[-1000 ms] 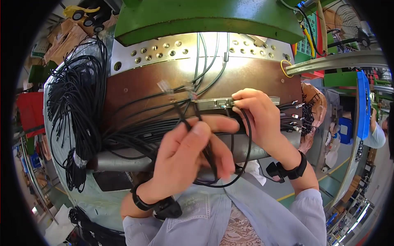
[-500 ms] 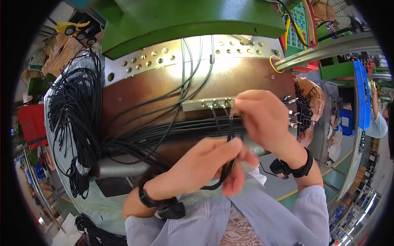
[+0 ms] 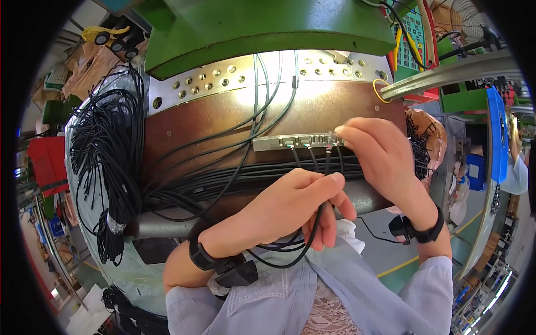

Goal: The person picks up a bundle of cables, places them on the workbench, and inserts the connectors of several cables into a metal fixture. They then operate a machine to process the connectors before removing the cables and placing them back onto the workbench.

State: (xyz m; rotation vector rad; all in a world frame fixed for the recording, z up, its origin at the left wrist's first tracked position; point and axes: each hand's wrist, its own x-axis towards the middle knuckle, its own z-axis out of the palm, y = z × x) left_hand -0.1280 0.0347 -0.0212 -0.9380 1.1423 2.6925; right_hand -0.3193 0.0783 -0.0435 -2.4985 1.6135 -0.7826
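**Left hand (image 3: 282,204) shifting right, bringing cable ends to the slotted bar (image 3: 268,143)**

Since a second ago the left hand is moving rightward; the loose ends it was fanning left of the bar are now meeting its right part.

Green machine body (image 3: 273,36) overhanging the brown board (image 3: 352,100); big hank of black cables (image 3: 106,128) hanging left, more black cables (image 3: 245,177) lying across the board's front edge.

Left hand curling loosely, thumb against fingers, keeping hold of a black cable (image 3: 317,223) that is looping down in front of the shirt. Right hand (image 3: 385,159) bringing thumb and forefinger nearly together at the bar's right end; cannot tell whether they are gripping or just pressing.

Risk, my judgement: the loop's weight or a tug from the left hand could be drawing a connector askew in its slot; crowded fingertips could be nudging neighbours out.

Bar sitting on the board, just behind the crosswise cables: silvery, narrow, its left part plain. Two small connectors (image 3: 290,143) resting in slots near mid-bar, coloured wires showing. Clear-looking connector (image 3: 331,139) standing beside the right fingertips; seating too small to read.
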